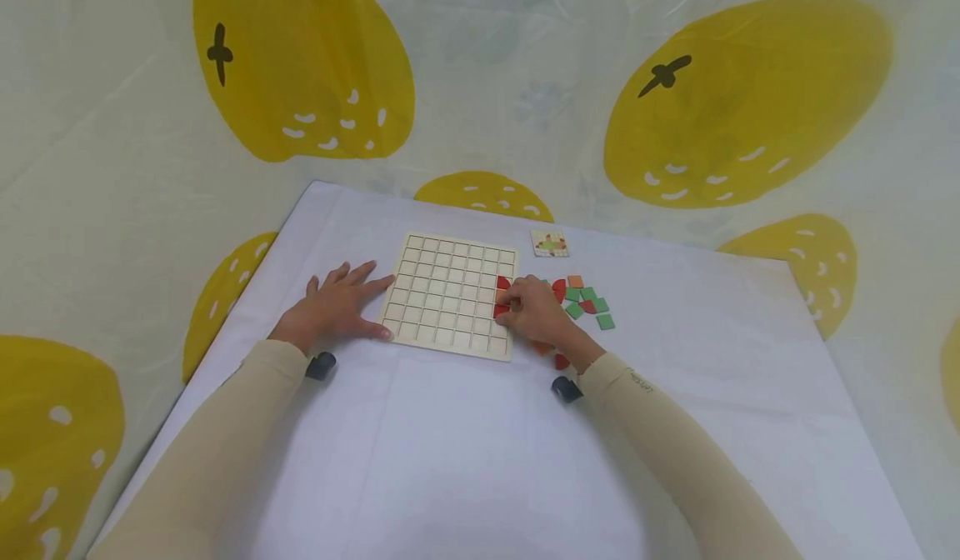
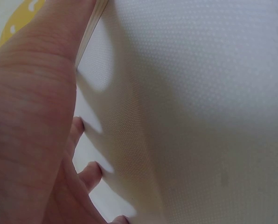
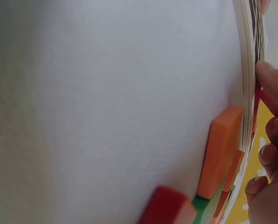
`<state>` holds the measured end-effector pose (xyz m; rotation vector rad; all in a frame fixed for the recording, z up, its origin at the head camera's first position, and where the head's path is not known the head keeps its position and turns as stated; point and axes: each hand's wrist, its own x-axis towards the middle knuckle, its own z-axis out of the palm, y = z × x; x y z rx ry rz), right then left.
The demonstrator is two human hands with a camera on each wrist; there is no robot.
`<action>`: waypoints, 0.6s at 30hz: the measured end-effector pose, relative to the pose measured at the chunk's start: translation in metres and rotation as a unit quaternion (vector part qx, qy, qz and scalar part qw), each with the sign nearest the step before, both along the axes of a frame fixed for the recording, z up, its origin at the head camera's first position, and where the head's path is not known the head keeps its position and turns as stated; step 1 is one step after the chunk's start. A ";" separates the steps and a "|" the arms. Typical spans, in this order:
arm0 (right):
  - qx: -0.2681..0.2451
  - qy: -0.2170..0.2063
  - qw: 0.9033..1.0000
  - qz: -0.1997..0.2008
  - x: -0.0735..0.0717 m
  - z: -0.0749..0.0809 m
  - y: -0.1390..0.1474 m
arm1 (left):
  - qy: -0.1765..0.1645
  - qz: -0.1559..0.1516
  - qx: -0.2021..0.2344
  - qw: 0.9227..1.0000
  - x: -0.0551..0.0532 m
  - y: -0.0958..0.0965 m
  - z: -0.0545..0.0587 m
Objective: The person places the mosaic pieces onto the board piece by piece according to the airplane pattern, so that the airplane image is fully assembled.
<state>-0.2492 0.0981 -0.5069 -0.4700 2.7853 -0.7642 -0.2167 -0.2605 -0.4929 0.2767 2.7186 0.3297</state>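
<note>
Pale wooden square grid board (image 1: pixel 452 289) at frame centre. Left hand (image 1: pixel 335 306) spread, thumb and fingertip touching board's left edge. Right hand (image 1: pixel 536 305) pinching small red flat piece (image 1: pixel 499 312) on board's right column. Flat green square tiles (image 1: pixel 605 322) right of centre.

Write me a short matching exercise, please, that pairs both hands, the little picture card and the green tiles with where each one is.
Things
1. Left hand
2. Right hand
3. Picture card
4. Green tiles

Places
A. Apart from the other pieces, just off the far right corner of the grid board
B. At the board's right edge, fingertips at a red piece
C. Scattered on the white cloth, right of the board
D. At the board's left edge, fingers spread

Right pairs: 1-D, 2-B, 3-A, 4-C
</note>
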 end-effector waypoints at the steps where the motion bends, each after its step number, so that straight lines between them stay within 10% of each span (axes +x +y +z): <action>1: 0.000 -0.001 1.000 0.000 0.000 0.000 0.000 | 0.000 0.000 0.000 1.000 0.000 0.000 0.000; 18: 0.001 -0.002 1.000 0.000 -0.001 0.005 0.001 | -0.012 0.007 0.002 1.000 -0.002 0.000 0.001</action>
